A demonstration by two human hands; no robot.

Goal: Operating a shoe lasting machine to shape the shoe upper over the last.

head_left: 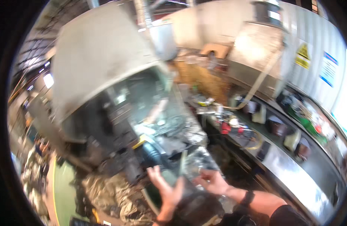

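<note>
The view is smeared by motion. My left hand (166, 190) reaches up from the lower edge, fingers apart and thumb spread, and I see nothing gripped in it. Just beyond its fingertips lies a dark bluish rounded part (152, 152), with a bright yellow piece (141, 140) at its far end. To the right, my right hand (213, 182) has its fingers curled in; anything between them is too blurred to name. Between the hands stands a thin pale green strip (183, 162). Both hands are at the near end of a large pale vehicle body (102, 49) with a window-like opening.
Along the right runs a metal workbench (290, 173) with several cups or pots and small red items (226, 128). Crumpled tan cloth (109, 192) lies lower left, beside a green floor strip (66, 188). A pale metal cabinet (256, 49) stands behind, with a hose hanging down.
</note>
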